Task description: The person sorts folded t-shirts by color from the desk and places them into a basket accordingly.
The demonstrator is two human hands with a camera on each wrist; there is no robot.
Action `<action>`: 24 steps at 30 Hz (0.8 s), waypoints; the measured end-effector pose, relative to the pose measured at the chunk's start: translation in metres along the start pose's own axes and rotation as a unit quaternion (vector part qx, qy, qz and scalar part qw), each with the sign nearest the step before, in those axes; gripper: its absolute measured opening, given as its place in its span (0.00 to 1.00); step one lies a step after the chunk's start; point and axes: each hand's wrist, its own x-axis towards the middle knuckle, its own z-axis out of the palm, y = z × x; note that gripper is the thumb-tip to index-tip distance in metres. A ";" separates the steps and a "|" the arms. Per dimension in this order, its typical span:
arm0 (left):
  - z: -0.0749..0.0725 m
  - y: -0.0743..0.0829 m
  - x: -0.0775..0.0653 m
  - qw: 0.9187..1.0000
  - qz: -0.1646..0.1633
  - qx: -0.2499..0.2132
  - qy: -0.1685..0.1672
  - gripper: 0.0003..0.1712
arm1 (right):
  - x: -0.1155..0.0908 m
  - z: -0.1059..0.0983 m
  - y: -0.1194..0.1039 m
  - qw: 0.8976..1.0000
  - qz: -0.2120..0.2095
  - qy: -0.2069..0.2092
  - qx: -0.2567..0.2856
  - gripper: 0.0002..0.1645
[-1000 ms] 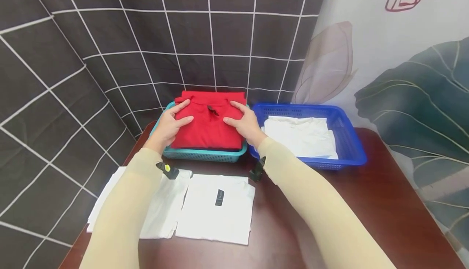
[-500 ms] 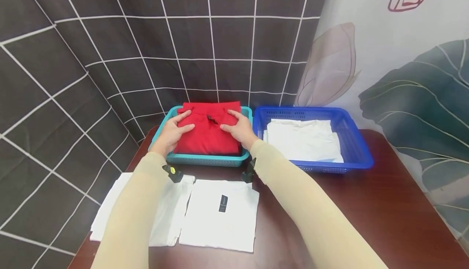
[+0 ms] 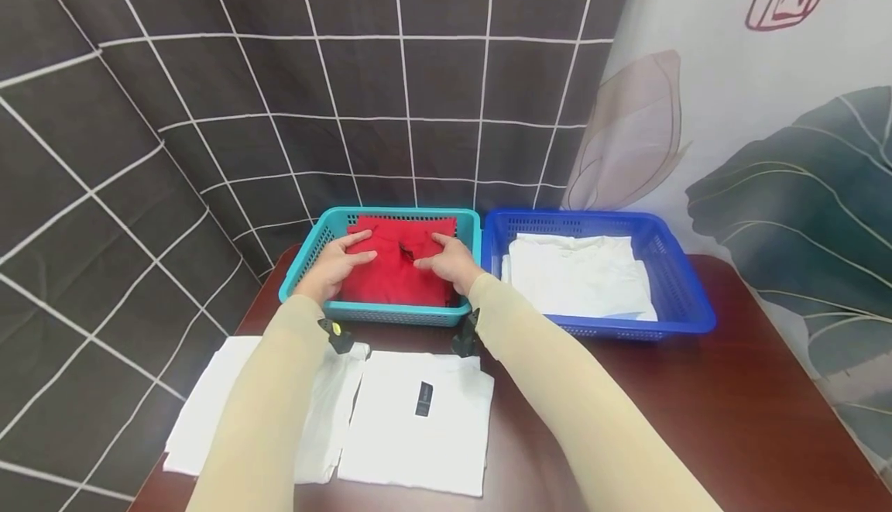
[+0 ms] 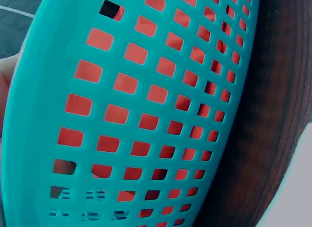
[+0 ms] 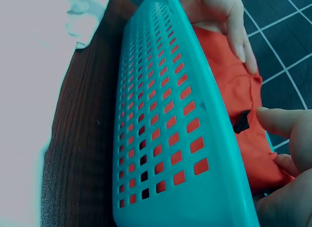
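A folded red shirt [image 3: 393, 280] with a dark neck label lies inside the teal basket [image 3: 390, 312] at the back of the table. My left hand [image 3: 330, 270] holds the shirt's left side, two of its digits stretched over the cloth. At the opposite side my right hand [image 3: 454, 264] holds the shirt, its thumb pointing toward the label. The right wrist view shows the right thumb [image 5: 280, 120] over the red cloth. The lower fingers are partly hidden. Red fabric shows through the basket's perforated wall [image 4: 146, 95] in the left wrist view.
Right beside the teal basket stands a blue basket [image 3: 699, 318] containing folded white clothing [image 3: 578, 273]. In front lie a folded white shirt [image 3: 397, 446] with a dark label and more folded white clothing [image 3: 209, 403], partly covered by the left sleeve. A dark grid-patterned curtain [image 3: 446, 78] hangs behind.
Both hands have lowered the red shirt from above the teal basket's rim down into it. More of the rim now shows at the back and left.
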 end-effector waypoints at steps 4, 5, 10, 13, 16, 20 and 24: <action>0.000 -0.002 -0.003 1.000 -0.006 0.000 0.014 0.36 | 0.000 0.002 0.001 1.000 0.008 -0.002 -0.009 0.49; -0.001 -0.001 -0.003 1.000 -0.006 0.000 0.019 0.36 | 0.000 0.002 0.001 1.000 0.007 0.002 -0.012 0.49; -0.010 0.002 -0.010 0.999 0.017 0.018 0.036 0.38 | -0.004 -0.001 -0.001 0.999 -0.012 0.023 -0.024 0.48; -0.015 0.005 -0.021 0.998 0.034 0.031 0.039 0.38 | -0.010 -0.005 -0.002 0.998 -0.040 0.024 -0.029 0.48; -0.019 0.009 -0.037 0.997 0.058 0.051 0.028 0.38 | -0.022 -0.013 -0.006 0.996 -0.078 0.012 -0.038 0.48; -0.019 0.015 -0.067 0.989 0.104 0.104 0.001 0.37 | -0.048 -0.034 -0.010 0.989 -0.135 -0.008 -0.055 0.46; -0.016 0.015 -0.107 0.976 0.156 0.143 -0.040 0.35 | -0.081 -0.058 -0.004 0.978 -0.200 -0.035 -0.053 0.43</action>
